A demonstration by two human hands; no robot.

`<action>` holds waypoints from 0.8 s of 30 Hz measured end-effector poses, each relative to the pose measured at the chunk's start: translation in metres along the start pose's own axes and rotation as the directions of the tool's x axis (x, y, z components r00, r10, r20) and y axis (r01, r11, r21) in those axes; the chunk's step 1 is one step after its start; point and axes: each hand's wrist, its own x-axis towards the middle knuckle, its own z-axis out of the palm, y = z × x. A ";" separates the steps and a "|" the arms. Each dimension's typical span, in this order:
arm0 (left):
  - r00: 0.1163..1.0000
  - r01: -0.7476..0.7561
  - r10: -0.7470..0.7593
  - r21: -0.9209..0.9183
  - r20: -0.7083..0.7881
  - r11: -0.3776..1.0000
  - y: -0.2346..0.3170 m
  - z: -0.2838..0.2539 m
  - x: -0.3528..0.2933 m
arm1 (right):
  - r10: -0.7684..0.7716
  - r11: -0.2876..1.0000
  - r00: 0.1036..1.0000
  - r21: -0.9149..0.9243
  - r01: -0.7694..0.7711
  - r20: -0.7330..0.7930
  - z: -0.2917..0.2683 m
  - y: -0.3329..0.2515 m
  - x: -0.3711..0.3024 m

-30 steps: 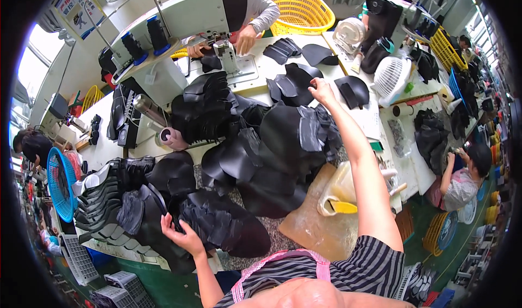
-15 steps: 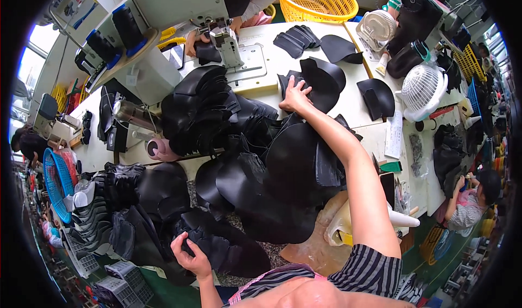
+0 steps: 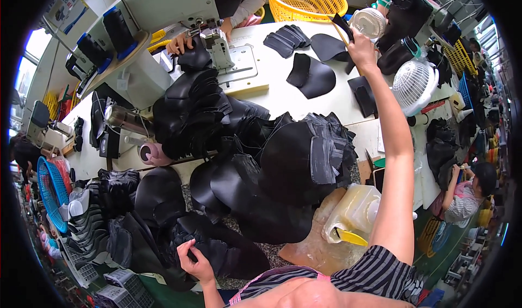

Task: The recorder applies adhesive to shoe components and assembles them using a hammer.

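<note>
My right hand (image 3: 362,49) is stretched out over the far right of the white table, closed on a narrow black leather piece (image 3: 342,28) seen nearly edge-on. Left of it lies a rounded black leather piece (image 3: 318,79) with a smaller dark panel on it. My left hand (image 3: 196,262) hovers low in front, fingers loosely curled with nothing visible in them. Beside it is a heap of dark folded pieces (image 3: 204,234). Between my arms spreads a large pile of black leather pieces (image 3: 285,161), some with grey edges.
A co-worker's hand (image 3: 179,44) holds a black piece beside a sewing machine (image 3: 220,49). A cream plastic container (image 3: 350,210) stands near my right elbow. A white fan (image 3: 414,87) stands at the right, a yellow basket (image 3: 304,3) behind the table, and thread cones (image 3: 118,28) at the left.
My right hand has moved from the black pieces mid-table to the far right, now with a narrow black piece in it. My left hand's fingers have curled in slightly. The view has shifted a little.
</note>
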 end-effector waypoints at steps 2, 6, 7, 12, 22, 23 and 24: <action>1.000 0.017 -0.017 -0.001 0.010 1.000 0.005 0.005 0.002 | 0.073 0.989 0.993 -0.133 -0.060 0.091 0.026 -0.022 -0.011; 0.994 -0.034 0.034 0.000 0.108 0.999 0.018 0.016 0.010 | 0.274 0.958 0.859 -0.046 -0.283 0.432 0.152 -0.037 -0.049; 0.993 -0.034 0.033 0.001 0.110 0.999 0.018 0.019 0.011 | 0.334 0.918 0.809 0.030 -0.396 0.484 0.188 -0.038 -0.059; 0.989 -0.033 0.028 0.035 0.143 0.999 0.010 0.012 0.004 | 0.361 0.930 0.764 -0.265 -0.254 0.535 0.182 -0.106 -0.072; 0.986 0.007 0.006 -0.075 0.168 0.997 -0.004 0.023 -0.002 | -0.148 0.934 0.987 0.336 0.118 0.064 0.087 0.011 -0.029; 0.986 0.053 -0.038 -0.091 0.160 0.994 -0.006 0.023 -0.003 | -0.147 0.921 0.989 0.362 0.143 -0.018 0.051 0.022 -0.022; 0.985 0.098 -0.080 -0.113 0.155 0.989 -0.008 0.025 -0.004 | -0.190 0.942 0.972 0.252 0.219 -0.136 0.019 0.036 -0.020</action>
